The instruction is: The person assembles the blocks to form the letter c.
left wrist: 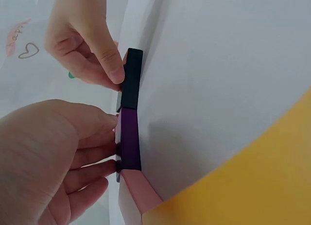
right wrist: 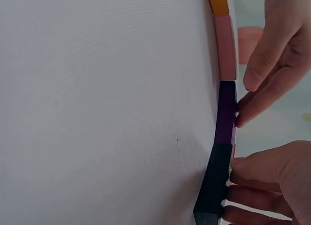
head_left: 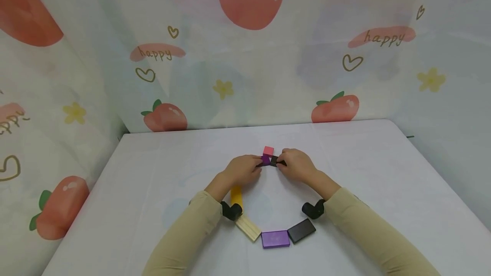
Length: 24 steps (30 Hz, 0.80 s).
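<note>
In the head view my left hand [head_left: 244, 168] reaches to the far part of a ring of blocks, and my right hand [head_left: 297, 164] faces it. The left fingertips touch the upper and far side of a dark purple block [left wrist: 130, 140]. Beside it, the right thumb and fingers rest along the top and far edge of a black block [right wrist: 214, 181]. The near faces of both blocks stay uncovered in the right wrist view. The purple and black blocks meet end to end. A pink block [right wrist: 226, 47] adjoins the purple one's other end.
A small coral-pink cube [head_left: 268, 151] stands behind the meeting blocks. Yellow [head_left: 236, 197], pale wood [head_left: 248, 227], bright purple [head_left: 275, 239] and black [head_left: 301, 230] blocks form the left and near arc. White cloth covers the table [head_left: 383, 173]; a patterned curtain [head_left: 264, 76] hangs behind.
</note>
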Each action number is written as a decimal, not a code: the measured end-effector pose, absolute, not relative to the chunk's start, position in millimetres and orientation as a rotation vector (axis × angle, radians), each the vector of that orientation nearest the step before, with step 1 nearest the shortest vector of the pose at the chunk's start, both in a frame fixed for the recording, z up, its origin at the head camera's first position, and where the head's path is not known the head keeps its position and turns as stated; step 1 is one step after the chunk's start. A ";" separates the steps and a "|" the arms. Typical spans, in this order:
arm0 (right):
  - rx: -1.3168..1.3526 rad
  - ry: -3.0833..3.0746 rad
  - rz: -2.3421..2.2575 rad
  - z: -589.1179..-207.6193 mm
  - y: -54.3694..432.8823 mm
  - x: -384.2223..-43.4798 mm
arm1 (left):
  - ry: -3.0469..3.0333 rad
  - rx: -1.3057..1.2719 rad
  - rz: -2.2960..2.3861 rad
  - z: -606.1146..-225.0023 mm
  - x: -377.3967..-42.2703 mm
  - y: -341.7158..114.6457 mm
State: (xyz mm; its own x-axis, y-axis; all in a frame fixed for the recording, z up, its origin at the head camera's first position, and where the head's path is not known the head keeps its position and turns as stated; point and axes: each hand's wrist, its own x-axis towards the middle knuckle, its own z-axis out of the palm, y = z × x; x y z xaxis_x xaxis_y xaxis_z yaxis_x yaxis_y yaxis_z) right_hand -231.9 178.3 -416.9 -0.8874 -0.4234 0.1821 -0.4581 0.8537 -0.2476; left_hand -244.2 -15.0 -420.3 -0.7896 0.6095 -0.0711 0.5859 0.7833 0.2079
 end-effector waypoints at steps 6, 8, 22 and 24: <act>0.637 -2.967 0.469 -414.6 178.1 -235.6 | 2.830 0.922 0.391 -417.4 -246.8 -15.9; 0.611 -2.979 0.496 -412.9 177.5 -235.7 | 2.835 0.909 0.396 -417.3 -246.9 -16.5; 0.738 -2.872 0.771 -408.0 172.4 -250.3 | 2.711 1.529 0.209 -401.5 -163.5 -19.3; 0.755 -2.866 0.811 -409.5 172.3 -252.9 | 2.639 1.598 0.188 -403.8 -146.8 -18.8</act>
